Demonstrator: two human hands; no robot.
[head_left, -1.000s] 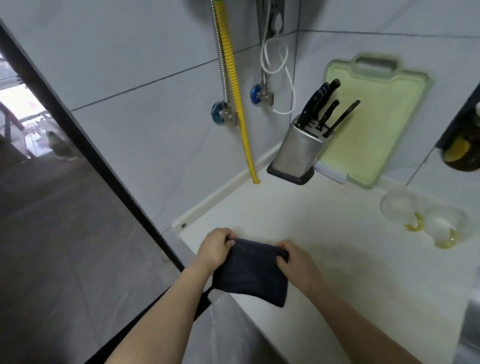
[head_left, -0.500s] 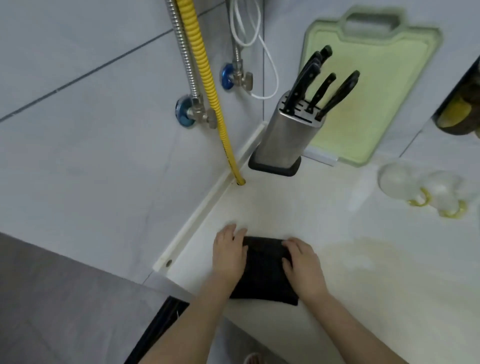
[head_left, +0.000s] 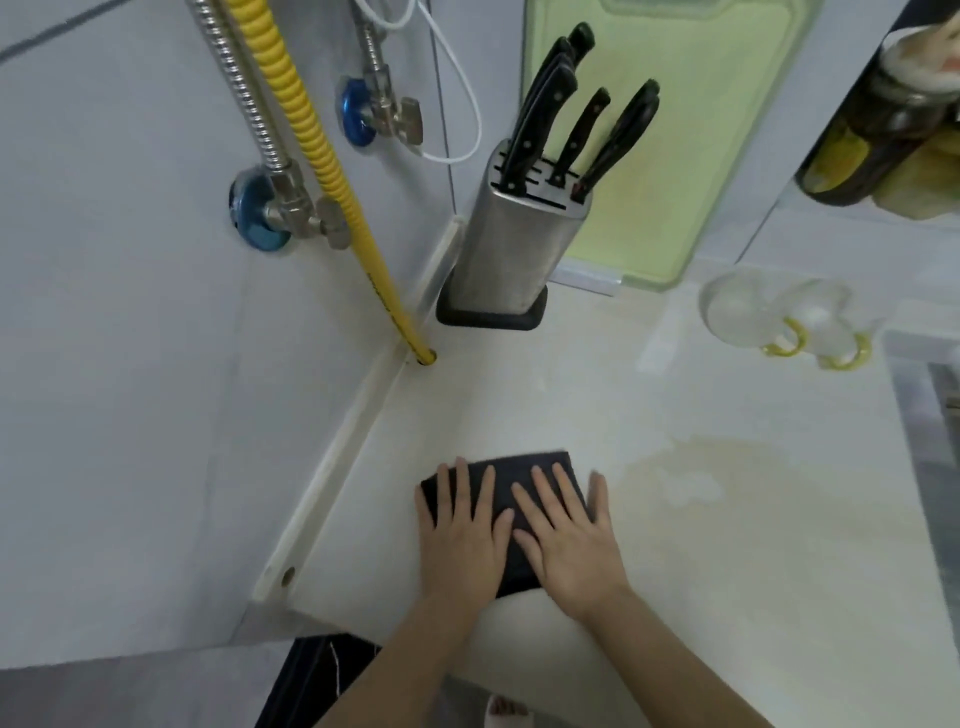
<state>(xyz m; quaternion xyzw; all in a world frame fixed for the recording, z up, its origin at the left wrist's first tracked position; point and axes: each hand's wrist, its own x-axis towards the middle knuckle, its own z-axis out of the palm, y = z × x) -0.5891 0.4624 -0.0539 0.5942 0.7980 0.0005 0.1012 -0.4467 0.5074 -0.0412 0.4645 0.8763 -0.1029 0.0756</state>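
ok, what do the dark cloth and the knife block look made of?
Cloth: soft fabric, dark and matte, possibly terry; it lies folded flat with no shine. Knife block: brushed metal, likely stainless steel, by its grey streaky sheen; its black base looks like rubber or plastic.

The left forearm (head_left: 400, 665) and right forearm (head_left: 675, 660) are bare up to the picture's edge. The left hand (head_left: 462, 540) and right hand (head_left: 569, 545) have short, plain nails. Below the counter (head_left: 727, 519) edge, toes (head_left: 506, 713) show, perhaps in a pale slipper.
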